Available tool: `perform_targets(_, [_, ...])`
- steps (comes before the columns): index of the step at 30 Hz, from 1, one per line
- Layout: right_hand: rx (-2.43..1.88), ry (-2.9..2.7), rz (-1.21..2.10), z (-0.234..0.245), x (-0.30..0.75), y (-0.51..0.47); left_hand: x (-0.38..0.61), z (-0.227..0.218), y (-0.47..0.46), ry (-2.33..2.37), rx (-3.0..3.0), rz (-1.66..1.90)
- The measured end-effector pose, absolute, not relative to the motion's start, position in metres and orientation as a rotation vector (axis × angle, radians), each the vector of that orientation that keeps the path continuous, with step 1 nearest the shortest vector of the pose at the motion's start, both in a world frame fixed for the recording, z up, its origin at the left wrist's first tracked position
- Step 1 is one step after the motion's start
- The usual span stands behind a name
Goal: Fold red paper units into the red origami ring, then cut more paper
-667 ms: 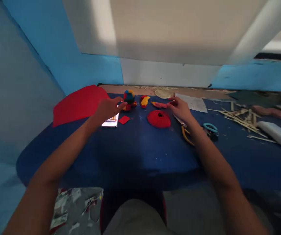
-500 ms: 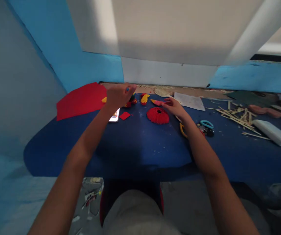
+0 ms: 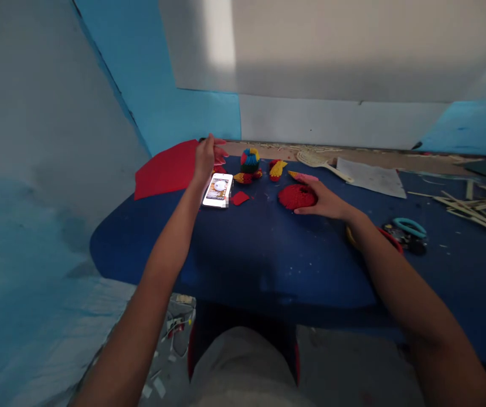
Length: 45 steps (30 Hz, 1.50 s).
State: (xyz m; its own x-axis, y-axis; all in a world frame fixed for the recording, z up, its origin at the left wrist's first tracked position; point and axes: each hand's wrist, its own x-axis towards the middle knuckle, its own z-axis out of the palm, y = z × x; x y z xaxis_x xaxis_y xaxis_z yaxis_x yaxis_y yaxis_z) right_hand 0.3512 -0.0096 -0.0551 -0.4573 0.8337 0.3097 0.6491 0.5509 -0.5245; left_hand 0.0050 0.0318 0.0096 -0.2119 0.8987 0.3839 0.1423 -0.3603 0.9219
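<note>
My right hand [image 3: 326,200] is curved round the right side of a red dome-shaped piece [image 3: 296,197] with a ridged surface, its thumb at the near edge and its fingers at the far side. The dome rests on the dark blue table. Raised over the far left of the table, my left hand [image 3: 208,160] has its fingers apart and pointing right, with nothing seen in them. Just below it lies a lit phone [image 3: 218,190]. A small red square [image 3: 240,198] lies beside the phone. Behind it stands a multicoloured ring-shaped piece [image 3: 250,161].
A red sheet [image 3: 164,172] lies at the left. Red and yellow ridged pieces [image 3: 277,170] are near the back. To the right are a pale strainer-like tool [image 3: 311,159], white paper [image 3: 370,177], blue-handled pliers [image 3: 410,227] and thin sticks [image 3: 476,209]. A wall stands behind.
My right hand has come down from the pink and yellow piece onto the red dome. My left hand has drawn left, uncovering the phone and the multicoloured ring. The view has turned left.
</note>
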Motion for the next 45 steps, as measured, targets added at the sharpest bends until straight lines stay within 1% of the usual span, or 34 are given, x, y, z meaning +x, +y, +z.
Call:
perform_targets(3, [-1.18,-2.095,0.67,-0.05,0.351,-0.012,0.017,0.01,0.023,1.209,1.517,1.526])
perform_targets(8, [-1.2,-1.669,1.037,-0.044,0.347,-0.018,0.029,0.002,0.017,1.138,1.787,1.37])
perform_targets(11, [-1.064,-1.445,1.314,-0.039,0.339,-0.025,0.042,-0.01,0.017,1.057,1.862,1.337])
perform_targets(14, [-0.895,-1.33,1.526,-0.034,0.325,-0.033,0.062,-0.027,0.012,0.924,1.799,1.202])
perform_targets(16, [-0.846,-1.271,1.636,-0.034,0.315,-0.038,0.075,-0.037,0.006,0.888,1.696,1.124])
perform_targets(20, [-0.865,-1.148,1.843,-0.04,0.295,-0.045,0.089,-0.046,-0.004,0.905,1.591,1.105])
perform_targets(25, [-0.978,-1.111,1.885,-0.045,0.286,-0.048,0.085,-0.046,-0.005,0.996,1.579,1.013])
perform_targets(28, [-1.037,-1.201,1.786,-0.045,0.288,-0.047,0.083,-0.048,-0.001,1.032,1.547,1.034])
perform_targets(33, [-1.187,-1.386,1.501,-0.057,0.289,-0.04,0.086,-0.052,-0.001,1.025,1.532,1.005])
perform_targets(37, [-1.196,-1.559,1.263,-0.059,0.293,-0.034,0.087,-0.045,-0.003,1.043,1.597,1.031])
perform_targets(39, [-1.188,-1.669,1.027,-0.052,0.301,-0.033,0.08,-0.036,0.0,1.096,1.629,1.061])
perform_targets(41, [-1.213,-1.942,0.465,-0.044,0.312,-0.033,0.067,-0.027,0.005,1.214,1.778,1.085])
perform_targets(42, [-1.258,-2.026,0.274,-0.041,0.318,-0.033,0.06,-0.024,0.009,1.324,1.93,1.103])
perform_targets(43, [-1.303,-2.106,0.121,-0.039,0.323,-0.033,0.052,-0.022,0.012,1.453,2.076,1.075])
perform_targets(45, [-1.376,-2.234,-0.06,-0.04,0.329,-0.031,0.039,-0.022,0.018,1.636,2.309,0.907])
